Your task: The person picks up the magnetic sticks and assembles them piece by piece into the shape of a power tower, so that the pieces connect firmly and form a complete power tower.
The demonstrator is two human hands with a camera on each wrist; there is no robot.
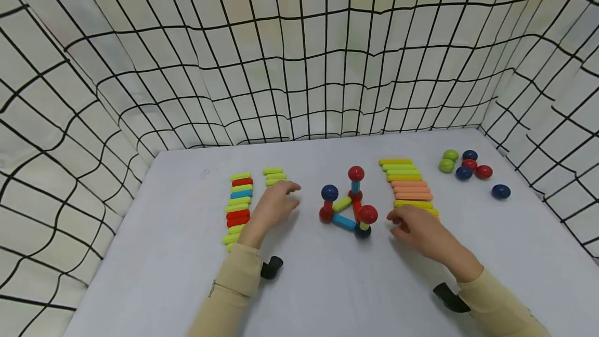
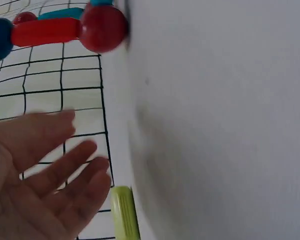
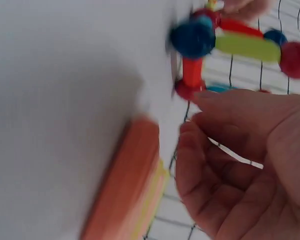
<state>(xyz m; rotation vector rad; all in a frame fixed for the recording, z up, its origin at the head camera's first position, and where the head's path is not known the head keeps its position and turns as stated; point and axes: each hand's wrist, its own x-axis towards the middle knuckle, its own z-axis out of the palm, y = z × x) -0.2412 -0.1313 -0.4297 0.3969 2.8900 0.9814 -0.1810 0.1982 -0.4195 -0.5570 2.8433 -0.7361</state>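
A small structure of balls and sticks (image 1: 346, 222) stands on the white table (image 1: 299, 295) between the two hands, to the right of the left hand (image 1: 273, 204) and to the left of the right hand (image 1: 421, 235), touching neither. Its base is a triangle of blue, red and yellow-green sticks joined by balls, and from each corner a short stick rises to another ball: a dark blue ball (image 1: 329, 193) on the left, a red ball (image 1: 356, 173) at the back and a second red ball (image 1: 368, 214) at the front right, the corner nearest the right fingertips. The left hand is empty, its fingers loose and apart, turned toward the structure; a short row of yellow-green sticks (image 1: 276, 176) lies just beyond it, and a longer mixed row (image 1: 239, 214) lies beside it on the left. The right hand is empty too, fingers loosely bent, thumb near the index finger. It overlaps the near end of a row of yellow, green and orange sticks (image 1: 412, 190); whether it touches them cannot be told. Farther right lie loose green, red and dark blue balls (image 1: 464, 173).
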